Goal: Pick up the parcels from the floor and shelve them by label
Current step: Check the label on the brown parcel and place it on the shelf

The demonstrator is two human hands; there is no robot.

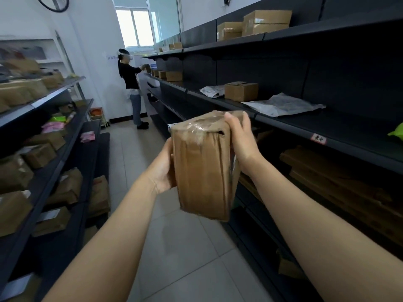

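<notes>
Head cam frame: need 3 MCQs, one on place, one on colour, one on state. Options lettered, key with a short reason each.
1. Where is the taped parcel?
A. On the floor
B. Held up over the aisle between the shelf runs
C. On a right-hand shelf

2. What colour is the bag at the right edge of the frame?
A. Bright green
B. Red
C. Blue

3. How is the taped parcel held?
A. Left hand alone
B. Right hand alone
C. Both hands, one on each side

Key:
1 B: it is clear of the tiled floor and not resting on any shelf.
2 A: a bright green corner shows on the right shelf.
3 C: the left hand cups its left side, and the right hand grips its top right edge.
</notes>
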